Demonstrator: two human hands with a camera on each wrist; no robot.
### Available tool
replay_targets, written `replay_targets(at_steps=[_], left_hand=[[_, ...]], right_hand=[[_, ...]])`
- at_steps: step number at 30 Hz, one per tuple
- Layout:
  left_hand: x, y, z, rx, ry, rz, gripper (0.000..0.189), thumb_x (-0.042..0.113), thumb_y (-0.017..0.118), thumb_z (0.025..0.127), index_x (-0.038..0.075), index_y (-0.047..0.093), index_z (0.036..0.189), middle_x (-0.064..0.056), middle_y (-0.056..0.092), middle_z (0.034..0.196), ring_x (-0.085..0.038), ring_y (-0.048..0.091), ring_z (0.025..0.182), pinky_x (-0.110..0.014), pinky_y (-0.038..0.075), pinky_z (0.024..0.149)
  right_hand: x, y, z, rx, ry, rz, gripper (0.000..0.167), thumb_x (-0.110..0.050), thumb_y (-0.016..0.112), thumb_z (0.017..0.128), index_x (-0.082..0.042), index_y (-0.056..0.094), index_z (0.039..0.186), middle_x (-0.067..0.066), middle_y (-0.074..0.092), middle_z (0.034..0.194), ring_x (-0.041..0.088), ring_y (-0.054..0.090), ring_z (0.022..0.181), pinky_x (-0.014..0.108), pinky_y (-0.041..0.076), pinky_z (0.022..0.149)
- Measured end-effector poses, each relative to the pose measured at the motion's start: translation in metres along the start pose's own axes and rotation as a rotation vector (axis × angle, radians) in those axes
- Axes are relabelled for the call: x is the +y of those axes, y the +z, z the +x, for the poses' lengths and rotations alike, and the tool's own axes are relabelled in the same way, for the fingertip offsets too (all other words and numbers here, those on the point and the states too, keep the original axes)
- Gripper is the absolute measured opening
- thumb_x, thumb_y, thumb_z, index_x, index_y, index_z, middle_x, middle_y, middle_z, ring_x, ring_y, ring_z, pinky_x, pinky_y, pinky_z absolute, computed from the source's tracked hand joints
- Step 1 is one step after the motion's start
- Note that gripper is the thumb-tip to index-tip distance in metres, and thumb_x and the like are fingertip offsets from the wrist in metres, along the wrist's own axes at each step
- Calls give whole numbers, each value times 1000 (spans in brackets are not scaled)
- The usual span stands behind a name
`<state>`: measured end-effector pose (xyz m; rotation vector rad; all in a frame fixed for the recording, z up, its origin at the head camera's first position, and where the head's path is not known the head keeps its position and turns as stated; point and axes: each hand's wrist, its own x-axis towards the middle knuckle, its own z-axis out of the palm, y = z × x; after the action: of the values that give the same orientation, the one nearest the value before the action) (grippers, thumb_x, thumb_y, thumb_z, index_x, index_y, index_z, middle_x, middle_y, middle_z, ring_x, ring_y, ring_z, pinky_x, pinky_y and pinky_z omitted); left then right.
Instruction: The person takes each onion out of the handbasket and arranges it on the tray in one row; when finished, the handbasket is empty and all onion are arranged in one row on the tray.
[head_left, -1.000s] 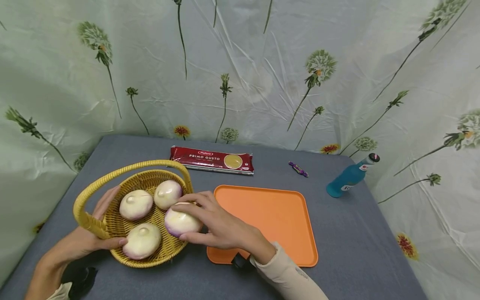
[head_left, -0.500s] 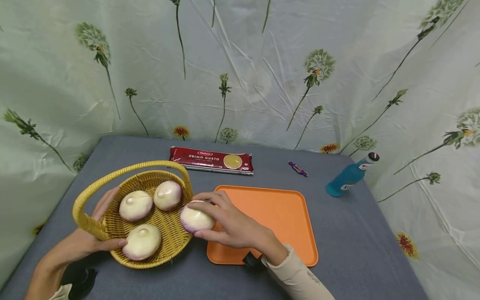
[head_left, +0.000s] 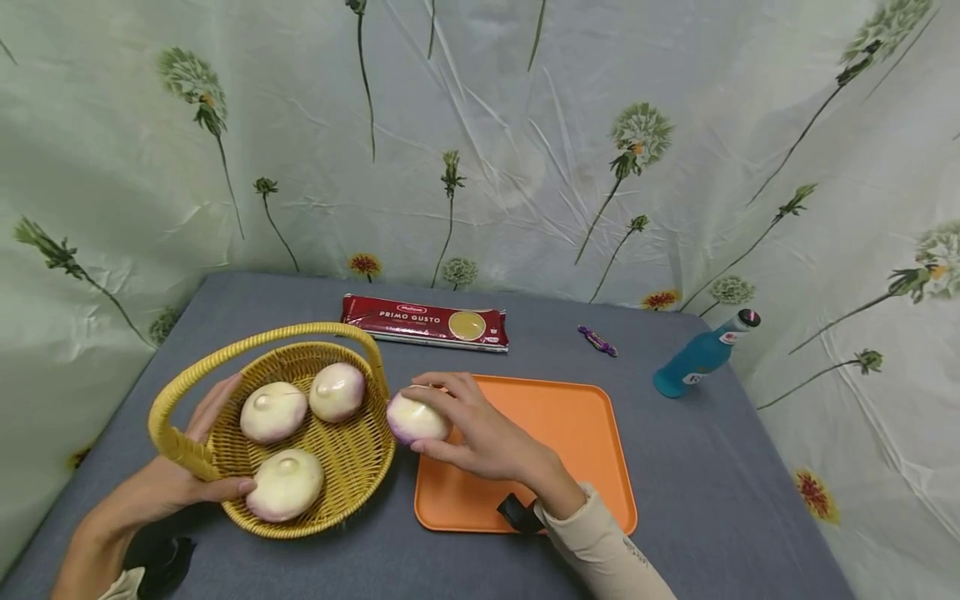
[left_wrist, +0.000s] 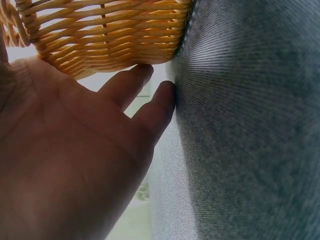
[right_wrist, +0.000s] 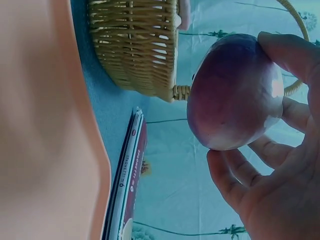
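In the head view my right hand (head_left: pixel 483 429) grips a white and purple turnip (head_left: pixel 417 418) between thumb and fingers, just right of the basket rim and above the left side of the orange tray (head_left: pixel 551 450). The right wrist view shows the turnip's purple underside (right_wrist: pixel 230 95) clear of the basket and tray. My left hand (head_left: pixel 168 479) holds the yellow wicker basket (head_left: pixel 360 487) at its left side, thumb over the rim and fingers along the outer wall. Inside the basket lie three turnips: one at left (head_left: pixel 273 412), one at the back (head_left: pixel 337 392), one in front (head_left: pixel 285 485).
A red spaghetti packet (head_left: pixel 425 322) lies behind the tray. Farther right are a small purple wrapped candy (head_left: pixel 597 340) and a blue bottle (head_left: pixel 701 357) standing upright. Grey cloth (head_left: pixel 712 500) covers the table, and a flower-print curtain (head_left: pixel 525 150) hangs behind it.
My right hand has carried the turnip rightward, from over the basket's right edge to above the tray's left side. The left hand and basket have stayed put.
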<state>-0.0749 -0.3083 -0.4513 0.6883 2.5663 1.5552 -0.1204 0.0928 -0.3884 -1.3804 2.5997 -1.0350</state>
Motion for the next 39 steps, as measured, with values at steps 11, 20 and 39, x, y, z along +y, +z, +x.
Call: replay_targets(at_steps=[11, 20, 39], left_hand=[[0, 0, -1, -7, -3, -3, 129, -11, 82, 71, 18, -5, 163, -7, -12, 167, 6, -8, 145, -1, 7, 99], [-2, 1, -1, 8, 10, -21, 129, -12, 82, 70, 16, -3, 163, -6, -10, 167, 4, -8, 146, -2, 6, 100], [0, 1, 0, 11, 5, 1, 131, -11, 83, 69, 16, -4, 163, -1, -10, 166, 5, -8, 146, -2, 6, 100]], right_hand=[[14, -1, 3, -16, 59, -12, 52, -28, 67, 98, -18, 50, 146, 6, 43, 149, 19, 36, 129, 39, 43, 97], [24, -2, 4, -50, 101, -61, 52, -30, 65, 99, -20, 49, 147, 4, 42, 151, 20, 36, 131, 40, 44, 98], [50, -10, -1, -94, 158, -104, 50, -19, 67, 96, -13, 52, 143, 11, 44, 149, 29, 37, 134, 47, 43, 103]])
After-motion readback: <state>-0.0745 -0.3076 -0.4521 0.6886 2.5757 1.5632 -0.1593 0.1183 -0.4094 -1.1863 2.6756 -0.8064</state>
